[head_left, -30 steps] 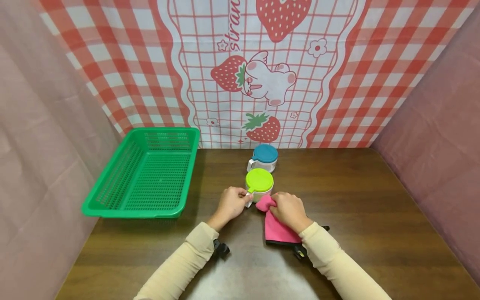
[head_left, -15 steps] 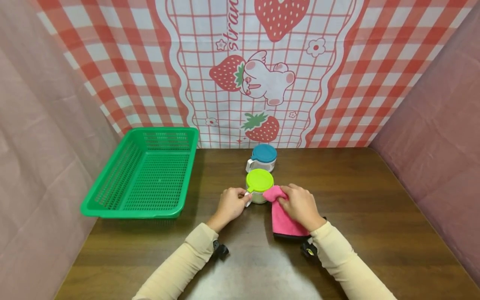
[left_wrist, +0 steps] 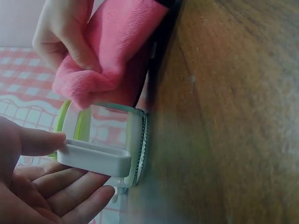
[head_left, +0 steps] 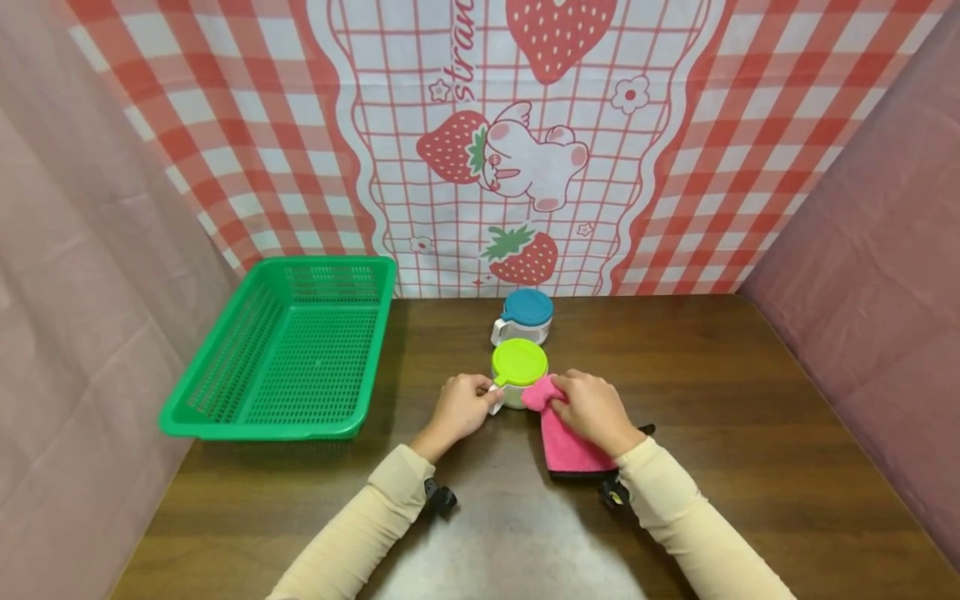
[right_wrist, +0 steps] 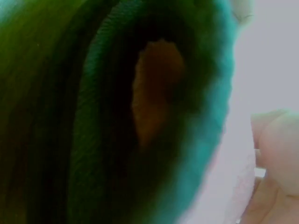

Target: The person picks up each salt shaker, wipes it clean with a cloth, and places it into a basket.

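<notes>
A clear glass jar with a lime-green lid (head_left: pixel 519 361) and a white handle (left_wrist: pixel 96 159) stands on the table. My left hand (head_left: pixel 462 410) pinches that handle between thumb and fingers, as the left wrist view shows up close. In my right hand (head_left: pixel 596 410) a bunched pink cloth (head_left: pixel 567 442) is gripped, its top fold touching the jar's right side and its dark-edged lower part hanging toward the table. The right wrist view is mostly filled by blurred cloth, with part of the fingers (right_wrist: pixel 280 154) at its right edge.
Just behind the green-lidded jar stands a similar jar with a blue lid (head_left: pixel 528 307) and white handle. A green plastic basket (head_left: pixel 367 408) sits at the left of the wooden table (head_left: pixel 720 400). A strawberry-print checked curtain (head_left: pixel 675 208) hangs behind.
My right hand and the cloth have moved rightward along the green-lidded jar, then slightly back toward it. The left hand keeps its hold on the handle.
</notes>
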{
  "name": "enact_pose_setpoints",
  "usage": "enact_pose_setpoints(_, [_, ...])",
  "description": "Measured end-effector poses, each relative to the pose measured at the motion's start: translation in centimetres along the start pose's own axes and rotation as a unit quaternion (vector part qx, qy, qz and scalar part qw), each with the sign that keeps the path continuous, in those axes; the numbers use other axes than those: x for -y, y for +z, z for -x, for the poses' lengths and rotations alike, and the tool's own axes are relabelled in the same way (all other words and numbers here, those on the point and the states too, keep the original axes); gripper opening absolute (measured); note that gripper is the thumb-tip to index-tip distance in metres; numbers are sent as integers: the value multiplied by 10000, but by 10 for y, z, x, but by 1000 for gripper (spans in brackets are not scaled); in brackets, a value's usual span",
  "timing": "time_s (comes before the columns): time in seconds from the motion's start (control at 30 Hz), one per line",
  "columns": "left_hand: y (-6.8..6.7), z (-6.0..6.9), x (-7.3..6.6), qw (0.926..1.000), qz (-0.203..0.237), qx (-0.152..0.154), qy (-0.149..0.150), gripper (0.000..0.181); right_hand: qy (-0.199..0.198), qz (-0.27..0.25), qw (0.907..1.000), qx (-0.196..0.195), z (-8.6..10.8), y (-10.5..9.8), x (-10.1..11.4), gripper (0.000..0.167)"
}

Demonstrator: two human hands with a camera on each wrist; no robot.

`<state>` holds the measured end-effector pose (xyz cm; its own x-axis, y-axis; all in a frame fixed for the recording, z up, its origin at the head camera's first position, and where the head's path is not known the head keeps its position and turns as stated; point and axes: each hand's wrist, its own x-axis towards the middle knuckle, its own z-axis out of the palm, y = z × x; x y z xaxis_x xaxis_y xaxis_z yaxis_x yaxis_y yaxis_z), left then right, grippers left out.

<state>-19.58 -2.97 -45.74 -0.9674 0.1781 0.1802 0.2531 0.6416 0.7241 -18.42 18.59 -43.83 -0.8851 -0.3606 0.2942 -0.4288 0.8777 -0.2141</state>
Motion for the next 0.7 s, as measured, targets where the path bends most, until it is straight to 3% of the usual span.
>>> enact_pose_setpoints(0.1, [-1,-1,0,9999,-111,44,22,16,-94,155,9996,206,-2,5,1,10])
enact_pose_setpoints(0.33, [-1,-2,-1,9988,-453,104,172,17,-222,426,9960,753,-3,16,3,13])
enact_pose_setpoints(0.5, [0,-1,-2,9991,-409,25,101,18,-245,356,9970,637,-1,15,1,15])
enact_pose_setpoints(0.7, [2,-2,5,9992,258,84,-277,21,-220,112,9991,332,7,6,-4,16])
